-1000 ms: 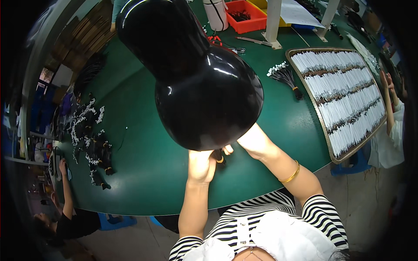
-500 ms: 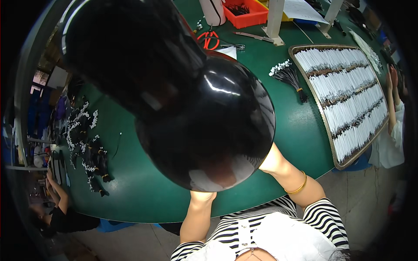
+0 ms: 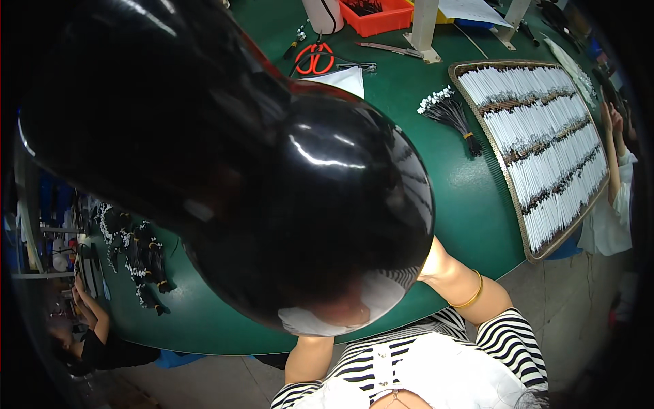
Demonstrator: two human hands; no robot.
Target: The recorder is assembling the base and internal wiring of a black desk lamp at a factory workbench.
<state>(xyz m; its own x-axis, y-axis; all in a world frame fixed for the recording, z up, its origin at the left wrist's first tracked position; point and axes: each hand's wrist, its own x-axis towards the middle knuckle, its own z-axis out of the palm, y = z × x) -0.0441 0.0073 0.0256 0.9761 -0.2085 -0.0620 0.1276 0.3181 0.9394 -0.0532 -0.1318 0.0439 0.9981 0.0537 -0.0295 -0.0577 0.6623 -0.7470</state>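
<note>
A large glossy black rounded body with a thick neck, resembling a lamp head (image 3: 306, 198), fills the middle of the view and covers my work area. Its lower edge hides the fingers of both my hands. Of my left hand (image 3: 312, 346) only the wrist end shows below that edge. My right hand (image 3: 432, 262) comes out at the lower right edge, with a gold bangle (image 3: 470, 292) further up the forearm. What either hand holds or touches is hidden.
Right: a tray (image 3: 507, 174) packed with rows of white-sleeved leads, beside a tied bundle of black wires (image 3: 453, 116). Left: several wire bundles (image 3: 146, 259). Far side: red-handled scissors (image 3: 315, 59), white paper (image 3: 344, 80), a pen (image 3: 388, 49) and an orange-red bin (image 3: 378, 19). Co-workers sit on both sides.
The black body has shifted left and lower in the view, covering more of my left wrist and the wire bundles. More of the white paper shows. My forearms have barely moved.
</note>
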